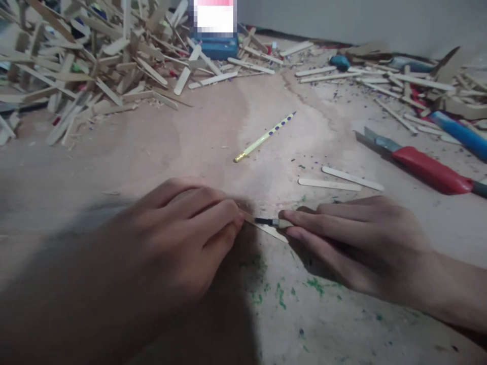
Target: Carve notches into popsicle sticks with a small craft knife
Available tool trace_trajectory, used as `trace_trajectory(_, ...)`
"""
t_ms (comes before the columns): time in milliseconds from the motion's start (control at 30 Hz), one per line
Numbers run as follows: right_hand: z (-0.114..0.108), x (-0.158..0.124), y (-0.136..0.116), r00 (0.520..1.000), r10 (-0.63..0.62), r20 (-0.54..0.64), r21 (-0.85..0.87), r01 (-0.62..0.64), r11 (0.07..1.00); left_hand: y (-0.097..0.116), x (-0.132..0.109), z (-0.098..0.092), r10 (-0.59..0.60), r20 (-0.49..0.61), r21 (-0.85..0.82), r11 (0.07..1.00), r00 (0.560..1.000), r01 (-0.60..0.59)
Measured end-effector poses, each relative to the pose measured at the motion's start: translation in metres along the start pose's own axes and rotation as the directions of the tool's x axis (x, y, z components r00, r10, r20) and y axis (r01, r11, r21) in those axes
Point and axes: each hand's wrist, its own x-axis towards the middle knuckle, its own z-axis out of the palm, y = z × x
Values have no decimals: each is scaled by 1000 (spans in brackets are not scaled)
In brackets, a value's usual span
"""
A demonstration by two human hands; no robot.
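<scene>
My left hand [178,238] presses its fingertips down on a flat wooden stick [266,230] lying on the floor. My right hand [353,243] is closed round a small cutter whose dark blade tip [264,221] rests on the stick between the two hands. Most of the cutter is hidden under my fingers. A yellow pencil with purple dots [264,138] lies a little beyond the hands. Two loose sticks [335,181] lie just beyond my right hand.
A big heap of wooden sticks [87,66] fills the far left. A red-handled utility knife [422,167] and a blue-handled tool [460,133] lie at the right among scattered sticks [399,86]. A blue box [215,48] stands at the back. Green specks [281,294] dot the floor.
</scene>
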Motion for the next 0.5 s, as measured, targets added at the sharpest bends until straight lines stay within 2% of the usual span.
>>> trace_trajectory(133,-1,0,2,1000,2,-1,46,-2,999,7,2,-1,6,-26,-23,1000,1000,-7)
trace_trajectory(267,-2,0,3,1000,10,15,70,-11,997,2,3,5,18,-67,-88,996,998,-24)
trace_trajectory(500,-7,-1,1,995,55,82,67,-61,996,-4,-12,17,-34,-87,-142,990,996,22)
